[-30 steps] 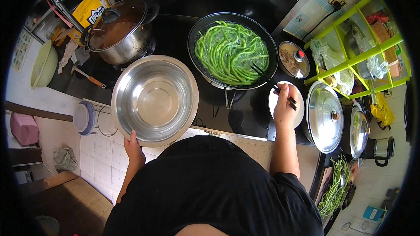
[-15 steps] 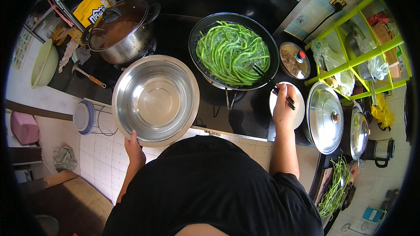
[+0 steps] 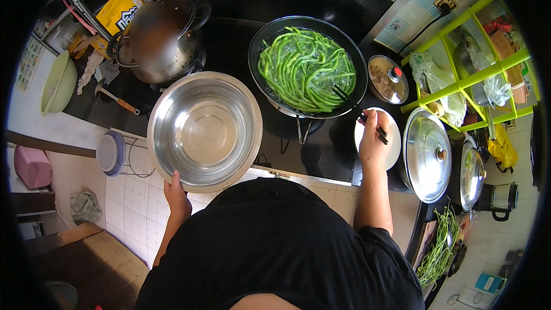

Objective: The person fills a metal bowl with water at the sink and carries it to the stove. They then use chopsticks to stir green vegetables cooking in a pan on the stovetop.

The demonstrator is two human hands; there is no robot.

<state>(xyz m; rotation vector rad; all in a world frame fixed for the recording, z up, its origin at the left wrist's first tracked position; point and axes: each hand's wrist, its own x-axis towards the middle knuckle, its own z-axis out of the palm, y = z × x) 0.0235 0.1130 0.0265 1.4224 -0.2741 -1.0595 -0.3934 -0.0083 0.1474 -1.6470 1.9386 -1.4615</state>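
My left hand (image 3: 177, 196) grips the near rim of a wide stainless steel basin (image 3: 208, 135), thumb on top and the other fingers hidden below. Nothing lies inside the basin. In my right hand (image 3: 374, 138) is a pair of black chopsticks (image 3: 351, 102), their tips at the right edge of the green long beans (image 3: 304, 72). Those beans lie coiled in bubbling liquid in a black pan (image 3: 251, 60) on the stove. A white plate (image 3: 392, 152) sits beneath and beside my right hand.
Left of the pan stands a lidded steel pot (image 3: 192, 46), partly blurred. A spatula (image 3: 117, 99) lies on the counter. At right are a small glass-lidded bowl (image 3: 388, 78), a large metal lid (image 3: 427, 155), a green rack (image 3: 459, 83) and raw long beans (image 3: 439, 247).
Almost nothing differs. Both hands, the basin and the chopsticks keep their places, with only a very slight shift of the whole view.
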